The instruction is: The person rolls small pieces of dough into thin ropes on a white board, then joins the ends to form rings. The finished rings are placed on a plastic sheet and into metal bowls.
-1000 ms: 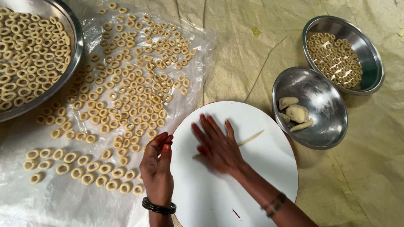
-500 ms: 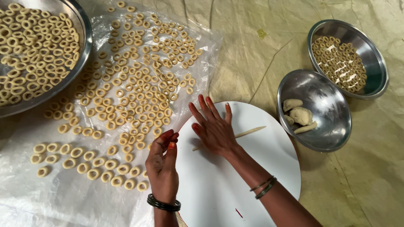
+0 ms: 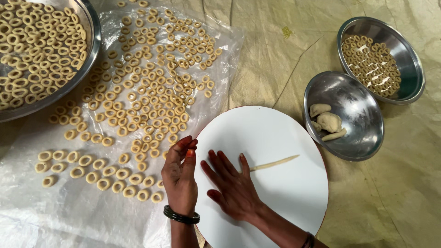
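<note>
Right hand (image 3: 232, 183) is flat, palm down, fingers spread a bit. Left hand (image 3: 180, 170) stands on edge, fingertips pinched together, bangle on wrist.

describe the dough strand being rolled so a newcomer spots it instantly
Start at the round white board in the lower middle. On it, under the flat right hand, a thin pale dough rope pokes out toward the steel bowl of dough lumps. It is straight and tapered, unlike the rings around.

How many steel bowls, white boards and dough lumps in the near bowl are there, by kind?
Steel bowls: 3, large, middle, far right
Round white board: 1
Dough lumps in the middle bowl: 4
Total: 8
</note>
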